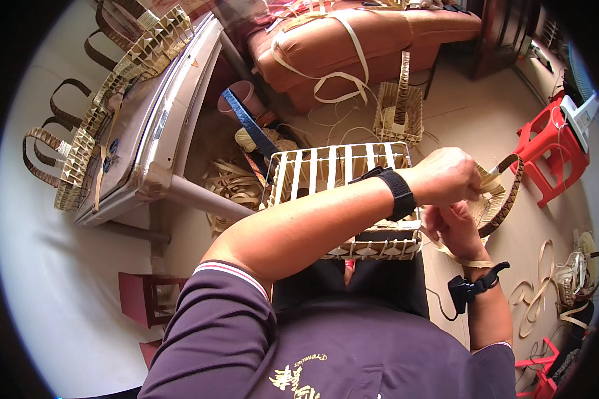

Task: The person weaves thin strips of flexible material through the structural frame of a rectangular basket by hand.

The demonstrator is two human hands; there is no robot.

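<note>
A rectangular woven basket with a wire frame and pale flat strips sits on my lap, its right end by my hands. My left arm crosses over it, and my left hand is closed just past its right side. What those fingers pinch is hidden. Directly below, my right hand is closed with fingertips bent toward the basket's edge. A pale weaving strip runs from the basket's right corner, by my right hand, across my right wrist. Both wrists wear black straps.
Finished baskets with dark handles line the table at left. A handled basket stands ahead; another lies right of my hands. Loose strips heap on the floor. A red stool is at right, a brown sofa behind.
</note>
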